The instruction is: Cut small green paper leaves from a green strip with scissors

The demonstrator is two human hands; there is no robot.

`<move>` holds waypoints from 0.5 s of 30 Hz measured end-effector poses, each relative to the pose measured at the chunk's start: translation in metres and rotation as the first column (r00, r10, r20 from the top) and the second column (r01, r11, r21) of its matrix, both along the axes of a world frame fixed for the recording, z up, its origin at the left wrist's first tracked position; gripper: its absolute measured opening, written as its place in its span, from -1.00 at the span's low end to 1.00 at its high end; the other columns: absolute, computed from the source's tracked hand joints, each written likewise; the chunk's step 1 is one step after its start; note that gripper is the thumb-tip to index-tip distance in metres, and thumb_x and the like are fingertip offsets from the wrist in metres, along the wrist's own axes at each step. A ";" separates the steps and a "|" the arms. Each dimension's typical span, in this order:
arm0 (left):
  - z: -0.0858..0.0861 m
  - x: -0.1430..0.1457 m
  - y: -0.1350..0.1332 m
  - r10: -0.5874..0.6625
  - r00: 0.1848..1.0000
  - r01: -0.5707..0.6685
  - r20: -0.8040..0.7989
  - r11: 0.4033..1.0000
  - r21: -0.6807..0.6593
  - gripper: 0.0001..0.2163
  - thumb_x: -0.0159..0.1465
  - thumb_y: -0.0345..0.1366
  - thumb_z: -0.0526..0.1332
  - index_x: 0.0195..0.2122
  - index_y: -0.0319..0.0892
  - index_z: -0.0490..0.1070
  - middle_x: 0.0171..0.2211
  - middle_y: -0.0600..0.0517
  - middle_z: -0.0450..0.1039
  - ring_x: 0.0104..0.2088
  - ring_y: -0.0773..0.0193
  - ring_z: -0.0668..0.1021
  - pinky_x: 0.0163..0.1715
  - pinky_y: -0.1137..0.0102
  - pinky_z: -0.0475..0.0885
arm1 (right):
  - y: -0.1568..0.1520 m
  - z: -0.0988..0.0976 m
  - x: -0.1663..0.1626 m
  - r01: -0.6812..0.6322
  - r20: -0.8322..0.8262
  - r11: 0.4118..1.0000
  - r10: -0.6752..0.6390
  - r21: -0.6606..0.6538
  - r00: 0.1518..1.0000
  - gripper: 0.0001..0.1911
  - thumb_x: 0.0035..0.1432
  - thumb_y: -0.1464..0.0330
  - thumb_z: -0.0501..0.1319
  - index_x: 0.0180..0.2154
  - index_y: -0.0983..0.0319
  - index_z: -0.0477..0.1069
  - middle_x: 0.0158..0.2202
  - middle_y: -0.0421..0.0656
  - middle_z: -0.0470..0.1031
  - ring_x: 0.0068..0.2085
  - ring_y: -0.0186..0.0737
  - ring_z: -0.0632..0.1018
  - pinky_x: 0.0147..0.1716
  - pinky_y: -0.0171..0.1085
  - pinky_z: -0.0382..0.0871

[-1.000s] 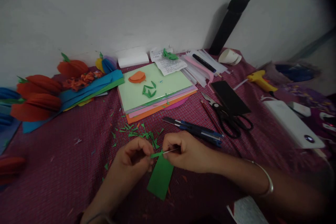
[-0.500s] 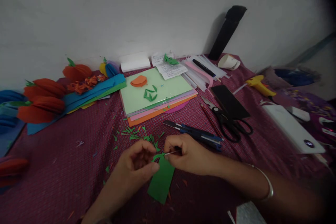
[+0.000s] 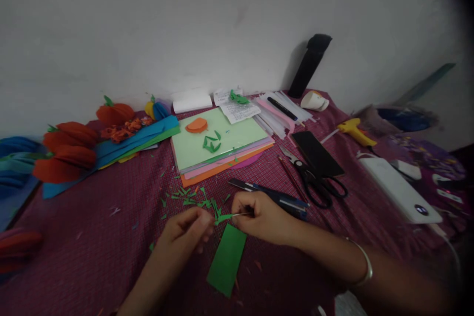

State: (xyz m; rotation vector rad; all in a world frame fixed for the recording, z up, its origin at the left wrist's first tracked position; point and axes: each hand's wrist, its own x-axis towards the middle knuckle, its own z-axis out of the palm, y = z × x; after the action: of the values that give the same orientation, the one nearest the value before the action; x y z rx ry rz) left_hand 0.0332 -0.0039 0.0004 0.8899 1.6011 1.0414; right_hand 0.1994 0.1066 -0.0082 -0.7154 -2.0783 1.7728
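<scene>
My left hand (image 3: 185, 237) is closed, thumb pressed against the bent fingers, with one end of a small green paper piece (image 3: 222, 218) at its fingertips. My right hand (image 3: 259, 217) is closed around a thin metal tool (image 3: 241, 214), its kind unclear because the fingers cover most of it. The tool's shiny part points left and meets the paper piece. Below both hands a green paper rectangle (image 3: 227, 259) lies on the tablecloth. Green paper scraps (image 3: 192, 197) are scattered just beyond my left hand.
Blue cutters (image 3: 281, 197), black-handled scissors (image 3: 314, 182) and a dark phone (image 3: 317, 154) lie beyond my right hand. A coloured paper stack (image 3: 237, 133) bears green leaf cutouts. Orange paper pumpkins (image 3: 66, 163) stand left; a yellow glue gun (image 3: 355, 132) lies right.
My left hand's fingers have closed together, having been spread around the green piece before. My right hand keeps its hold on the tool. The view has tilted slightly upward.
</scene>
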 end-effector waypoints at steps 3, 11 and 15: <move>0.002 0.007 0.001 -0.008 0.998 0.008 -0.061 1.000 0.007 -0.81 0.09 -0.20 0.23 -0.56 -0.19 0.39 -0.67 0.16 0.22 -0.63 0.40 0.26 -0.64 0.51 0.15 | -0.002 -0.001 -0.001 -0.005 0.001 0.999 0.005 0.034 1.000 -0.86 -0.03 0.57 0.13 -0.54 0.27 0.26 -0.63 -0.37 0.16 -0.58 -0.46 0.18 -0.63 -0.46 0.02; 0.000 0.000 -0.004 0.061 0.996 -0.058 -0.060 0.996 0.064 -0.76 0.13 -0.20 0.23 -0.61 -0.20 0.37 -0.67 0.16 0.18 -0.60 0.41 0.23 -0.61 0.52 0.12 | -0.004 0.000 -0.001 0.008 -0.017 1.000 -0.008 -0.009 1.000 -0.86 -0.04 0.57 0.13 -0.55 0.27 0.25 -0.62 -0.36 0.17 -0.57 -0.46 0.19 -0.61 -0.46 0.03; 0.006 -0.013 -0.007 0.251 0.968 -0.249 -0.021 0.966 0.068 -0.70 0.12 -0.11 0.26 -0.62 -0.19 0.33 -0.67 0.17 0.19 -0.63 0.42 0.21 -0.64 0.52 0.13 | 0.001 -0.002 -0.002 0.040 0.008 0.994 -0.040 -0.105 0.999 -0.88 -0.02 0.48 0.18 -0.54 0.27 0.27 -0.62 -0.35 0.18 -0.57 -0.45 0.19 -0.60 -0.44 0.01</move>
State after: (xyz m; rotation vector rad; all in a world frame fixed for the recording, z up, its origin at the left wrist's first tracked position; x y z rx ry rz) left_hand 0.0201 -0.0106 0.0059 0.7619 1.7452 1.2664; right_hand 0.1972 0.1077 -0.0103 -0.7867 -1.9720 1.8719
